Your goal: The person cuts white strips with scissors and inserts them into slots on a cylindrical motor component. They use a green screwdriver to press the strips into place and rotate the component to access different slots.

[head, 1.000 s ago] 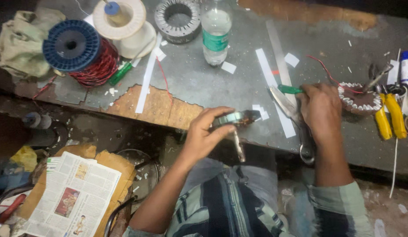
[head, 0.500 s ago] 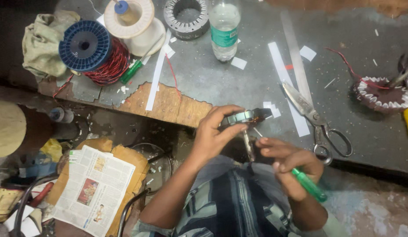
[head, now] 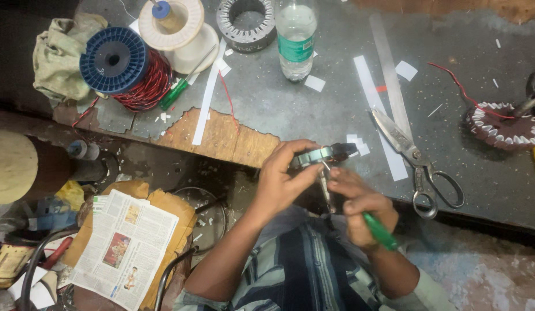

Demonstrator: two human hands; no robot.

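At the bench's near edge, the left hand [head: 282, 181] pinches a small grey metal ring-shaped part [head: 316, 156], lying roughly level, pointing right toward the steel scissors [head: 417, 158]. The right hand [head: 357, 207] grips a green-handled screwdriver [head: 378, 230], its shaft angled up-left to the part.

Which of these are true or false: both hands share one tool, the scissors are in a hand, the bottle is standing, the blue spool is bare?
1. The left hand grips a small metal part while the right hand works on it with a green-handled tool. True.
2. The scissors are in the right hand. False: they lie on the grey bench, apart from both hands.
3. The plastic bottle stands upright. True.
4. The blue spool is bare. False: red wire is wound on it.
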